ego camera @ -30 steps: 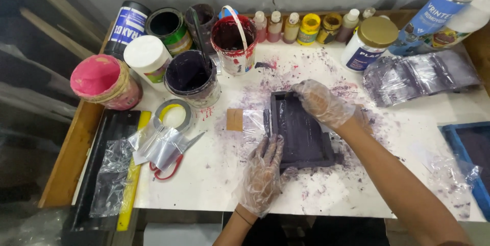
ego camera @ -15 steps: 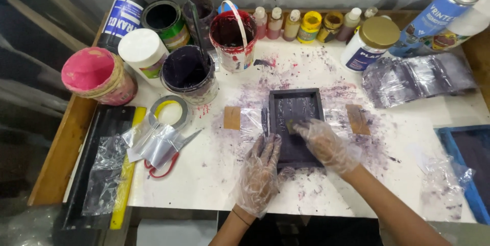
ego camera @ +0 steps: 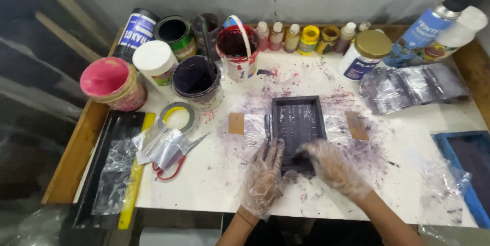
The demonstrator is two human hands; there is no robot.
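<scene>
Gloves of thin clear plastic cover both hands, which meet at the near end of a dark rectangular tray (ego camera: 297, 123) lying flat in the middle of the paint-stained white tabletop (ego camera: 224, 174). The left hand (ego camera: 265, 177) lies with fingers extended and only slightly curled, its fingertips resting on the tray's near left corner and rim; it presses there rather than closing around anything. The right hand (ego camera: 334, 167) comes in from the right with fingers bent loosely downward over the tray's near right corner, touching the rim; whether it pinches the edge or merely rests on it cannot be told through the crumpled glove. The tray runs away from the person, so most of its ribbed purple-smeared inside lies just beyond both hands. Clear tape with brown ends holds it at either side, one brown patch (ego camera: 236, 123) to the left and another (ego camera: 357, 125) to the right.

Further left lie a roll of tape (ego camera: 177, 118), red-handled scissors (ego camera: 173, 162) and a yellow ruler (ego camera: 133, 174). Along the back stand a dark purple paint tub (ego camera: 196, 78), a pink-lidded tub (ego camera: 108, 80), a red bucket (ego camera: 236, 47) and a row of small bottles (ego camera: 306, 37). A blue tray (ego camera: 467, 174) sits at the right edge.
</scene>
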